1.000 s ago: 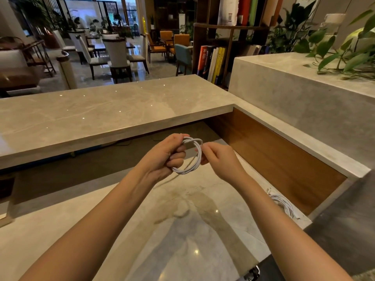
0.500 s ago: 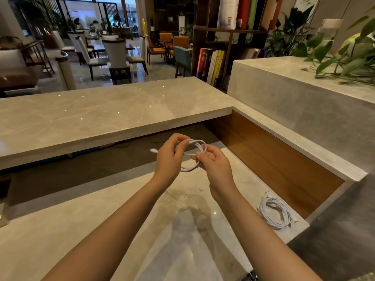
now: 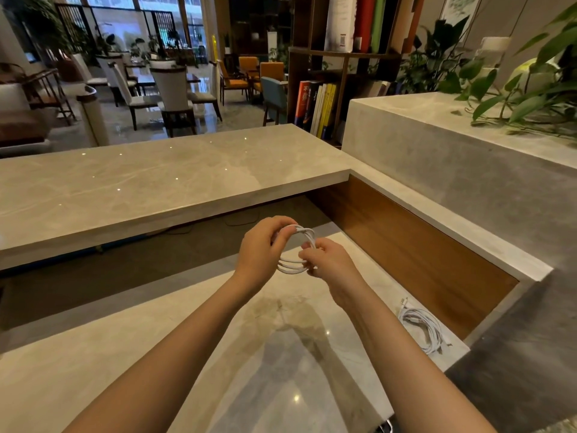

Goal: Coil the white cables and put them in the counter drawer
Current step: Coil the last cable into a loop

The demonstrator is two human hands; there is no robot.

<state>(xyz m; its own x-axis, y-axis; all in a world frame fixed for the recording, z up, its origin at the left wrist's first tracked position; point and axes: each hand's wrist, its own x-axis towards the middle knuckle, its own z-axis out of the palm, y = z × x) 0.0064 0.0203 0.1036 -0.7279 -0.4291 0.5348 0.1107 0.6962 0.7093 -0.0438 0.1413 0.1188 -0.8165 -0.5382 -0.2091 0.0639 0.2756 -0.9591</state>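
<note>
While the left hand [image 3: 261, 249] and right hand [image 3: 331, 264] pinch a round, thin white cable coil [image 3: 296, 248] with closed fingers, another loose cable bundle [image 3: 423, 329] lies at the glossy marble worktop's [image 3: 187, 339] right edge.

Both arms outstretched, left hand [image 3: 260, 250] and right hand [image 3: 332, 265] pinching, close together

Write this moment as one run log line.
left hand: holds coiled cable | right hand: pinches same coil | second cable: on counter
</note>
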